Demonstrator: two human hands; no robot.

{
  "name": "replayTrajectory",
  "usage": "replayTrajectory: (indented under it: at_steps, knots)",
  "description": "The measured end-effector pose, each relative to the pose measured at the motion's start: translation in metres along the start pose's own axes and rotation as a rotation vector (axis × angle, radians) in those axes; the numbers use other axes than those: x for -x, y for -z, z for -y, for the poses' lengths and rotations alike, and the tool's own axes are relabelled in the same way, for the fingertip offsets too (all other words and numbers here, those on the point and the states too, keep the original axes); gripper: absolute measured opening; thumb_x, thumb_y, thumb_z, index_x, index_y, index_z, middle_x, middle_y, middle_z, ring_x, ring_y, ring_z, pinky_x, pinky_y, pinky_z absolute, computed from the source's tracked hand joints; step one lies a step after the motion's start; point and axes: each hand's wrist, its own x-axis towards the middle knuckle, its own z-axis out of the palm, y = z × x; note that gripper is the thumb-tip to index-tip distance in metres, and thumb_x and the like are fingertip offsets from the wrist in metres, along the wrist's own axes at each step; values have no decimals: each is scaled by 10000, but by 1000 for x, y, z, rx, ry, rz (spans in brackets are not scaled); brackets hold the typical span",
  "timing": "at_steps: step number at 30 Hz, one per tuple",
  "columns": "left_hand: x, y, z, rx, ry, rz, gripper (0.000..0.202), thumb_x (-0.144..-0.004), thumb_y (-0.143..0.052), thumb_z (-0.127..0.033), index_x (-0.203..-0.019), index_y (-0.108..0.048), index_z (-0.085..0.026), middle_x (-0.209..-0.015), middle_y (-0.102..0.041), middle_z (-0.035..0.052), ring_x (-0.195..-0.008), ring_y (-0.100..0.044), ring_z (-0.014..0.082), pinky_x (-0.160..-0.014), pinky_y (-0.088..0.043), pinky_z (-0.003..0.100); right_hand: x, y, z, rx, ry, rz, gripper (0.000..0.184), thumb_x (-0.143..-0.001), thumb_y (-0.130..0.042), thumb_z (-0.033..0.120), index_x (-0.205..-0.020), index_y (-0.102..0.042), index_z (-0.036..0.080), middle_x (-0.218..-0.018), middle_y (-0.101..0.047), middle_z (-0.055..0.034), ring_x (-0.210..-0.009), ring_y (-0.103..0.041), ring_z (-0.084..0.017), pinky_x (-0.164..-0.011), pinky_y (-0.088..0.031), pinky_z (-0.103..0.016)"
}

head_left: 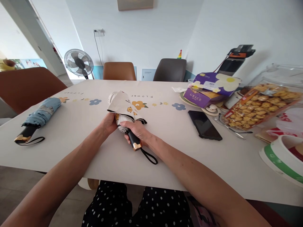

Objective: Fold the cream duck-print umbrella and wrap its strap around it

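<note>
A white folding umbrella (121,102) with small yellow cartoon prints and dark edging lies gathered but loose over the table, its black and gold handle (134,140) pointing toward me. My left hand (110,123) is closed on the folded cloth at its left side. Fingers of my right hand (137,130) wrap around the lower cloth where it meets the handle. A black wrist loop (149,157) hangs from the handle's end onto the table. Off to the left rests a blue folded umbrella (42,113) with a similar black and gold handle, touched by neither hand.
The white flower-printed table (99,157) has a black phone (204,125) right of my hands. Beyond it are a purple box (208,90), glasses (233,127), a clear snack jar (260,104) and a white-green roll (279,157). Chairs (119,70) and a fan (79,63) stand behind.
</note>
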Motion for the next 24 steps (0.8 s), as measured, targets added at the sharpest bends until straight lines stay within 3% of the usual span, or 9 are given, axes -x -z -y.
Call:
replayTrajectory:
  at_steps: [9, 14, 19, 21, 24]
  knots:
    - [-2, 5, 1, -118, 9, -41, 203, -626, -572, -170, -823, -611, -134, -824, -676, 74, -791, -633, 197, -736, -510, 306, 5, -1, 4, -26, 12, 0, 351, -645, -715, 380, -739, -448, 173, -519, -463, 37, -409, -483, -102, -319, -422, -206]
    - [-2, 10, -5, -306, -188, -242, 160, -625, -608, -236, -765, -587, -162, -786, -632, 30, -741, -596, 153, -605, -476, 239, 2, 0, 1, -19, 44, -51, 333, -643, -711, 371, -736, -461, 172, -475, -454, 42, -386, -481, -112, -303, -414, -214]
    - [0, 13, -15, -394, -404, -410, 286, -666, -648, -426, -785, -583, -174, -804, -586, 18, -736, -552, 121, -626, -465, 227, -5, 4, -2, 69, 99, -170, 322, -655, -690, 398, -708, -474, 164, -447, -482, 16, -357, -480, -128, -299, -422, -242]
    - [1, 12, -16, -432, -424, -433, 336, -663, -651, -480, -762, -580, -167, -794, -578, 23, -710, -542, 120, -610, -461, 228, -8, 5, -3, 120, 120, -214, 304, -662, -680, 390, -684, -479, 163, -430, -471, 16, -347, -478, -128, -293, -411, -236]
    - [2, 10, -13, -464, -361, -378, 398, -650, -651, -535, -737, -583, -152, -773, -582, 37, -649, -541, 125, -566, -456, 243, -9, 5, -5, 191, 114, -235, 275, -672, -664, 378, -675, -504, 156, -425, -474, 9, -341, -483, -134, -283, -397, -234]
